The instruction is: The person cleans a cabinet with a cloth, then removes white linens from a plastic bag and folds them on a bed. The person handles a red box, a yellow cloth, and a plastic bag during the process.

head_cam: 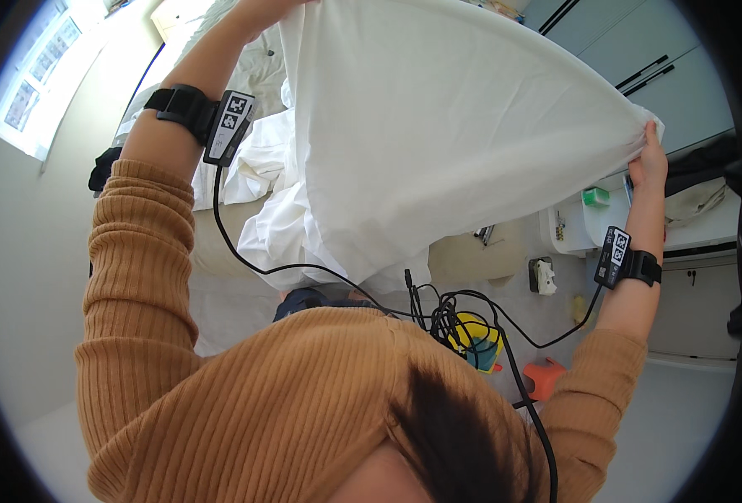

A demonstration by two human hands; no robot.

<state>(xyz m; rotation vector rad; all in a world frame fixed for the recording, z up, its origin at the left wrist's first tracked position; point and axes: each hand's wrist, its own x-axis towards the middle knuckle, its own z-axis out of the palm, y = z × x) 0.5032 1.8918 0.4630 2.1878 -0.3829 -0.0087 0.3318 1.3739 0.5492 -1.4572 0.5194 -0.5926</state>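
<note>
A large white cloth sheet (446,126) is stretched between my raised hands. At the top edge my left hand (270,14) grips its upper left part; some of the fingers are cut off by the frame. Far to the right, my right hand (649,160) pinches a gathered corner of the same sheet. The lower part hangs in folds in front of my body, beside more crumpled white fabric (258,157) on the bed. Each forearm wears a black strap with a cabled sensor module.
A bed with a grey cover (254,69) stands ahead on the left. Black cables (459,320) hang by my waist over a yellow object (487,361). An orange-red plastic item (544,378) and a tissue box (542,276) are on the right. Grey-blue cabinets (635,44) stand at the upper right.
</note>
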